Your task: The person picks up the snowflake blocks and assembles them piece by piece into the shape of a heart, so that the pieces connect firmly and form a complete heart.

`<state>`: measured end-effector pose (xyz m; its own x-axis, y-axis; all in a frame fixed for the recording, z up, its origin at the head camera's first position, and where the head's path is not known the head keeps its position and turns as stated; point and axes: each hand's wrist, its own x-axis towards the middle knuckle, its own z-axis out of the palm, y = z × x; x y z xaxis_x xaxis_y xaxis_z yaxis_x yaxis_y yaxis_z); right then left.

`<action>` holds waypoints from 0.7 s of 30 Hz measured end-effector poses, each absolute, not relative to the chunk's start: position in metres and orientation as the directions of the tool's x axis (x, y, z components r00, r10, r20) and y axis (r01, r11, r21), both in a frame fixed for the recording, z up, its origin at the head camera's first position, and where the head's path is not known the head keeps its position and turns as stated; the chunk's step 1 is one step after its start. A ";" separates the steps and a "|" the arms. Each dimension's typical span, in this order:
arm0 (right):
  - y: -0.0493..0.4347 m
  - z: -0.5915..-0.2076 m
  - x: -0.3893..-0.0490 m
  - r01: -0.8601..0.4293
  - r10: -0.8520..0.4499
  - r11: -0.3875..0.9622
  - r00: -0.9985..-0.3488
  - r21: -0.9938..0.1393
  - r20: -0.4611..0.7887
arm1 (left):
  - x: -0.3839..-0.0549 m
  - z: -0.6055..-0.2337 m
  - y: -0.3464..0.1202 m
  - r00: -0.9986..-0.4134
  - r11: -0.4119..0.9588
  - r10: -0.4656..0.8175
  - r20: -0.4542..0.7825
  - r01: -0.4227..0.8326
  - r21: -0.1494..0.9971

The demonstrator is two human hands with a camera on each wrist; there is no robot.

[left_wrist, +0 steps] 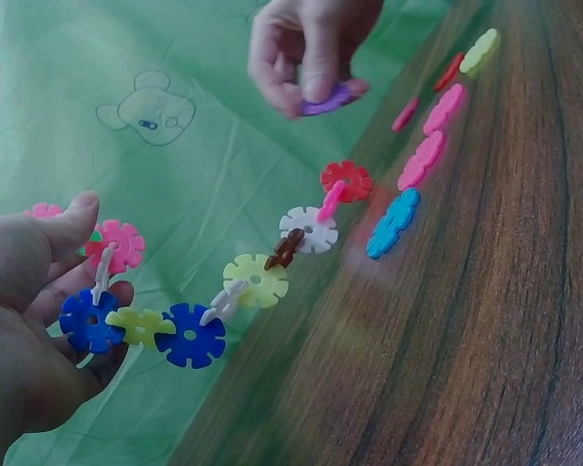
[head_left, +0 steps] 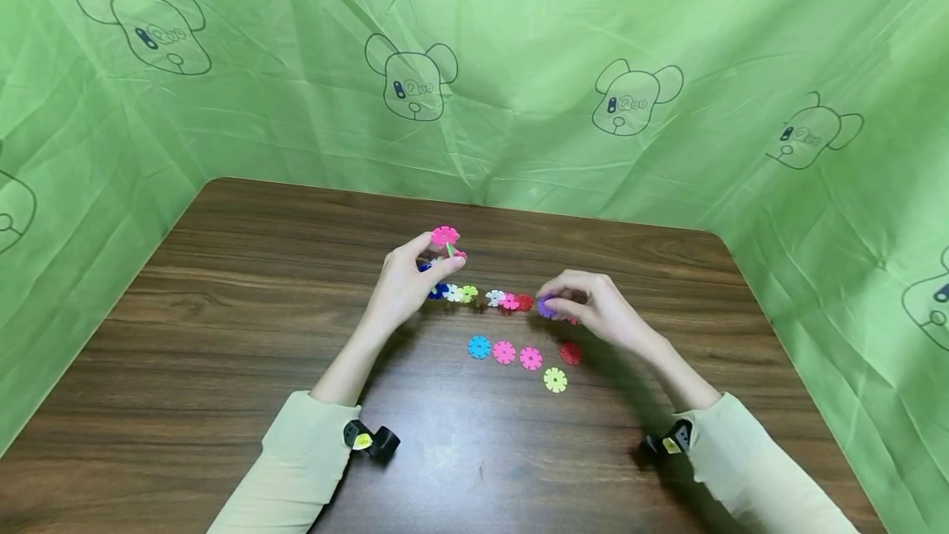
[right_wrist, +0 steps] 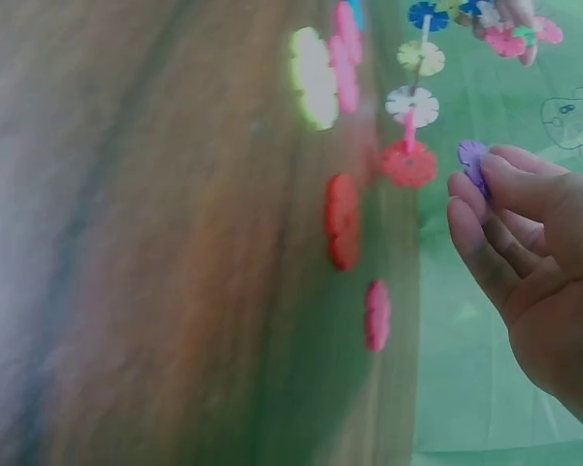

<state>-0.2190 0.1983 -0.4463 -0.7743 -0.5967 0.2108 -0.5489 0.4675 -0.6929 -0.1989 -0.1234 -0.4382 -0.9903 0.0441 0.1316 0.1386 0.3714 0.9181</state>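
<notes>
A chain of interlocked snowflake discs hangs from my left hand (head_left: pixel 404 280), which grips it near its pink end (head_left: pixel 445 236). In the left wrist view the chain runs through a dark blue disc (left_wrist: pixel 190 336), a pale yellow disc (left_wrist: pixel 256 282) and a white disc (left_wrist: pixel 309 231) to a red disc (left_wrist: pixel 346 182) at its free end. My right hand (head_left: pixel 599 303) pinches a purple disc (right_wrist: pixel 473 165) between thumb and fingers. The purple disc is close to the chain's red end but apart from it.
Loose discs lie on the wooden table (head_left: pixel 222 336) nearer me: a blue disc (head_left: pixel 479 347), two pink discs (head_left: pixel 517 355), a red disc (head_left: pixel 570 353) and a yellow disc (head_left: pixel 554 380). Another pinkish disc (right_wrist: pixel 377 316) lies near the right hand. Green cloth (head_left: pixel 519 39) hangs behind the table.
</notes>
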 end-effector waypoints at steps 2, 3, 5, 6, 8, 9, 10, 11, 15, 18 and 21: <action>0.196 -0.442 -0.221 -0.543 -0.583 0.450 -0.780 -0.709 0.227 | -0.199 -0.438 -0.123 -0.990 0.370 0.046 0.133 0.141 0.918; 0.194 -0.440 -0.222 -0.531 -0.577 0.439 -0.785 -0.725 0.225 | -0.199 -0.438 -0.123 -0.990 0.370 0.047 0.134 0.142 0.918; 0.190 -0.434 -0.224 -0.500 -0.557 0.422 -0.801 -0.756 0.219 | -0.199 -0.438 -0.124 -0.990 0.371 0.049 0.133 0.142 0.918; 0.188 -0.431 -0.224 -0.487 -0.548 0.416 -0.808 -0.768 0.216 | -0.199 -0.438 -0.124 -0.990 0.370 0.050 0.134 0.143 0.918; 0.183 -0.427 -0.226 -0.470 -0.529 0.416 -0.821 -0.779 0.212 | -0.198 -0.438 -0.124 -0.990 0.371 0.049 0.134 0.143 0.917; 0.180 -0.425 -0.227 -0.467 -0.522 0.417 -0.825 -0.780 0.215 | -0.198 -0.438 -0.124 -0.990 0.372 0.049 0.135 0.144 0.917; 0.177 -0.423 -0.227 -0.467 -0.516 0.420 -0.828 -0.779 0.218 | -0.198 -0.438 -0.124 -0.990 0.372 0.049 0.135 0.144 0.917; 0.174 -0.421 -0.228 -0.466 -0.512 0.425 -0.831 -0.776 0.219 | -0.198 -0.438 -0.124 -0.989 0.373 0.050 0.136 0.145 0.916; 0.162 -0.413 -0.231 -0.470 -0.498 0.434 -0.836 -0.769 0.230 | -0.198 -0.439 -0.123 -0.989 0.372 0.049 0.139 0.148 0.917; 0.153 -0.410 -0.233 -0.464 -0.484 0.420 -0.841 -0.780 0.240 | -0.198 -0.438 -0.123 -0.989 0.371 0.050 0.142 0.151 0.916; 0.145 -0.406 -0.235 -0.457 -0.473 0.387 -0.844 -0.800 0.253 | -0.198 -0.438 -0.122 -0.988 0.373 0.053 0.146 0.155 0.915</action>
